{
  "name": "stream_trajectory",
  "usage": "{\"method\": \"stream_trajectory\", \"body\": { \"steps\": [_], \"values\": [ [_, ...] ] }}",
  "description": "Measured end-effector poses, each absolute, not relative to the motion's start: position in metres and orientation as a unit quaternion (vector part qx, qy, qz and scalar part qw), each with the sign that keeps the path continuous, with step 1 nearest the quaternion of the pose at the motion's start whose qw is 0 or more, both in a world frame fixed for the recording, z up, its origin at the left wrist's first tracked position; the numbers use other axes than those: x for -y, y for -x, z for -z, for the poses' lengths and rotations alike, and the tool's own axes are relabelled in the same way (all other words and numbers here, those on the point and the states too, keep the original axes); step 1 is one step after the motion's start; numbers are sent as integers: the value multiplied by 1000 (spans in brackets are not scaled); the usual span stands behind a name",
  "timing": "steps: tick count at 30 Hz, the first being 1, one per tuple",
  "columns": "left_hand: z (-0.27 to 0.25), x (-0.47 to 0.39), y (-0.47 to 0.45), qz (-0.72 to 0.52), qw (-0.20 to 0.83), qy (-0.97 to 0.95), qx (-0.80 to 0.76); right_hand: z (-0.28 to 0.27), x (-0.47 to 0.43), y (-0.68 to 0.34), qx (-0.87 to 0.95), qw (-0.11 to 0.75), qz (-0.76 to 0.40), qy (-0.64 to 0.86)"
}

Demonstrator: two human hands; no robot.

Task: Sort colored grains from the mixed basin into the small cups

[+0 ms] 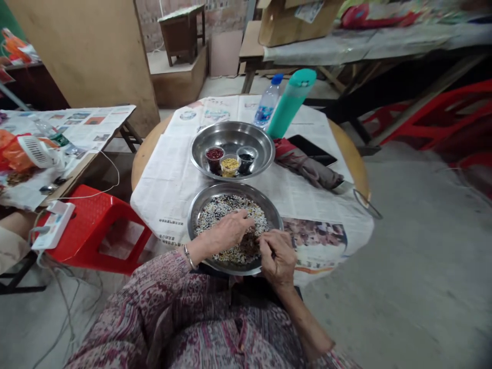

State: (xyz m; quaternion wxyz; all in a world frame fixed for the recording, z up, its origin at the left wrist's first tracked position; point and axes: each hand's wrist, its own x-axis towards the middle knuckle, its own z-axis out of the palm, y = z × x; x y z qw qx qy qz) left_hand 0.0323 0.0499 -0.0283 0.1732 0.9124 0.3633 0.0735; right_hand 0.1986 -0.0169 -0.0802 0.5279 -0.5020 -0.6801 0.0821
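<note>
In front of me, a steel basin (pixel 275 210) holds mixed white, yellow and dark grains (pixel 217 209). My left hand (pixel 229 227) reaches over the grains from the left, its fingers bent and drawn together; anything between them is too small to make out. At the basin's right rim, my right hand (pixel 280 254) is closed, with thumb and fingertips together over the grains. What it pinches is hidden. Behind stands a second steel basin (pixel 232 131) with three clear cups: red beans (pixel 214 155), yellow beans (pixel 229 165) and dark beans (pixel 246 157).
Newspaper covers the round table (pixel 161 171). Behind the far basin stand a water bottle (pixel 268 100) and a teal tumbler (pixel 292 102). A folded umbrella (pixel 307 166) and a dark tablet (pixel 313 149) lie at right. A red stool (pixel 90 218) with a power strip (pixel 54 225) stands left.
</note>
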Motion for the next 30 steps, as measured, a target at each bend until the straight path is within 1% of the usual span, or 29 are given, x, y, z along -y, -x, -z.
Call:
{"method": "stream_trajectory", "body": {
  "steps": [4,8,12,15,17,19,21,23,25,28,30],
  "values": [
    [14,-50,-17,-22,155,-899,-409,82,16,-198,682,539,-79,489],
    [-3,-38,14,33,174,-871,-458,84,15,-198,683,541,-78,485],
    [-11,-19,33,33,221,-878,-423,83,15,-198,681,537,-86,490],
    [-10,-9,26,34,246,-886,-392,83,16,-198,683,536,-86,489],
    [-8,-9,13,38,244,-888,-388,83,16,-198,684,537,-81,487],
    [-5,-15,0,33,221,-890,-397,84,16,-199,684,538,-77,486],
    [-2,-24,-10,6,173,-892,-416,84,16,-199,687,537,-74,484],
    [0,-33,-14,-19,117,-880,-460,84,16,-200,691,534,-72,483],
    [2,-41,-14,-15,94,-858,-506,84,16,-200,692,533,-73,482],
    [6,-47,-13,-3,143,-851,-505,84,16,-200,690,537,-70,481],
    [11,-48,-16,-18,185,-855,-485,84,16,-199,689,540,-67,480]
  ]
}}
